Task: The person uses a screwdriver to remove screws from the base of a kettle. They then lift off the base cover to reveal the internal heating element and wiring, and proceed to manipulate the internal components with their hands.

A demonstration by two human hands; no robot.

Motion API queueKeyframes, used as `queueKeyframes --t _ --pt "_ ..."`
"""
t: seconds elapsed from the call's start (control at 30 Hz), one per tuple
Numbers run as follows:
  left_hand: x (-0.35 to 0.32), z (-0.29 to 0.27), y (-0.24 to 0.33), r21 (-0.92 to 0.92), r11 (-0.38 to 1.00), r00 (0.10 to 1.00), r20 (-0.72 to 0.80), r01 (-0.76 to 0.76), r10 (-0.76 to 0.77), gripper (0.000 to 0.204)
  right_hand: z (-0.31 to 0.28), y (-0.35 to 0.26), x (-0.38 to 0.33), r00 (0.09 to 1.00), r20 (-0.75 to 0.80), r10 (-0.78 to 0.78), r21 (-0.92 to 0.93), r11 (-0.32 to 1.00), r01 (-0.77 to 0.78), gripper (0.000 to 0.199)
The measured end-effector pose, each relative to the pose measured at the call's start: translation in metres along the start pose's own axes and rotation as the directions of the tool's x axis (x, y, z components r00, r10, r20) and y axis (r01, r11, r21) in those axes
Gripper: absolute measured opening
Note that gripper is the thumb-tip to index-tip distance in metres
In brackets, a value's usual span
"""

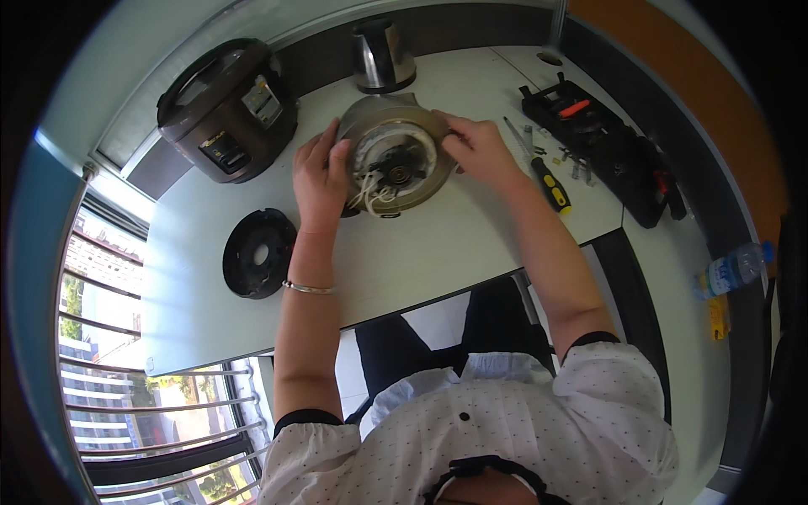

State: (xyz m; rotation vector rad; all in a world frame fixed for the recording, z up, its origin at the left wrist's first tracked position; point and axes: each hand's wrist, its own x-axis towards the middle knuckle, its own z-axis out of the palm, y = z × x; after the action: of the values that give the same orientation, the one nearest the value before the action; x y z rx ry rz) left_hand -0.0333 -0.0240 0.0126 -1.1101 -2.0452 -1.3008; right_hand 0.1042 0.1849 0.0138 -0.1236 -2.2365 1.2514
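White desk (438,252): rice cooker (229,109), screwdriver (547,178), toolbox (602,143).

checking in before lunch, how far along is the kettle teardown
Done: the black base cover is off and lies on the table, left of the kettle; its white wires show. In hand: left hand and right hand steady the upturned kettle. Left: the inner parts look still fitted; the screwdriver lies unused.
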Motion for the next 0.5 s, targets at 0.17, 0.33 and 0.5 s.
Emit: queueKeyframes --t 0.17,0.33,0.5 --pt "0.001 0.0 -0.012 -0.018 0.956 0.949 0.131 0.293 -0.288 0.038 0.004 0.022 0.0 0.983 -0.075 -0.168 0.027 0.985 0.17 0.049" --pt "0.001 0.003 -0.059 -0.355 0.935 0.993 0.119 0.026 0.017 0.049 0.009 0.017 0.011 0.952 0.145 -0.271 0.116 0.96 0.255 0.097" --pt "0.008 0.007 -0.047 -0.36 0.932 0.972 0.204 -0.038 0.119 0.061 0.003 0.019 0.007 0.961 0.225 -0.161 0.162 0.979 0.126 0.102"
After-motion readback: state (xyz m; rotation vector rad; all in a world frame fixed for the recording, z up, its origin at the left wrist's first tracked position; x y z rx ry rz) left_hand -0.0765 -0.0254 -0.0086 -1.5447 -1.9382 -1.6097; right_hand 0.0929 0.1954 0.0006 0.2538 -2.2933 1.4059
